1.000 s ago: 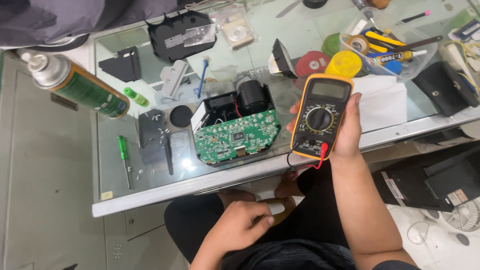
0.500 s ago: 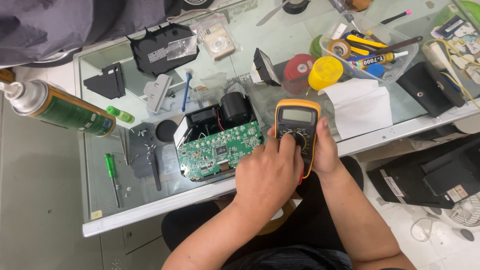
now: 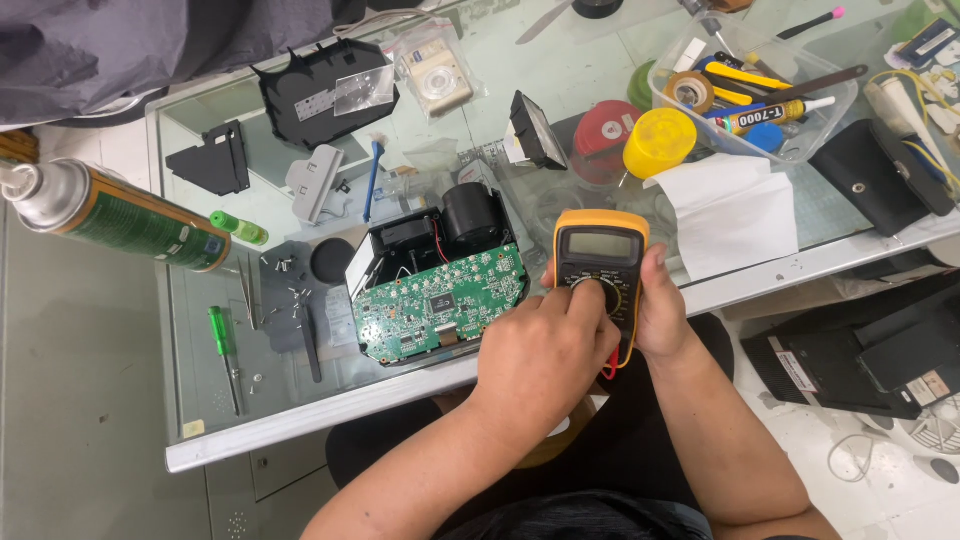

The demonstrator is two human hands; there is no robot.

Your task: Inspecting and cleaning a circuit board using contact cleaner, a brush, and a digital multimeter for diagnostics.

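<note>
A yellow-and-black multimeter (image 3: 601,245) is held over the front edge of the glass table (image 3: 300,415). My right hand (image 3: 662,312) grips its right side and bottom. My left hand (image 3: 545,350) lies across its lower half, with fingertips on the round dial. Just left of the meter sits an opened black device with a green circuit board (image 3: 440,305) on top and a black cylinder behind it.
A green spray can (image 3: 120,215) stands at the left. A green screwdriver (image 3: 222,340), tweezers and small screws lie near the board. A clear tray of tools (image 3: 750,90), yellow and red lids, a white paper sheet (image 3: 735,215) and black pouches crowd the right.
My left hand rose from my lap onto the multimeter's dial. The meter, first held up in my right hand alone, came down toward the table's edge.
</note>
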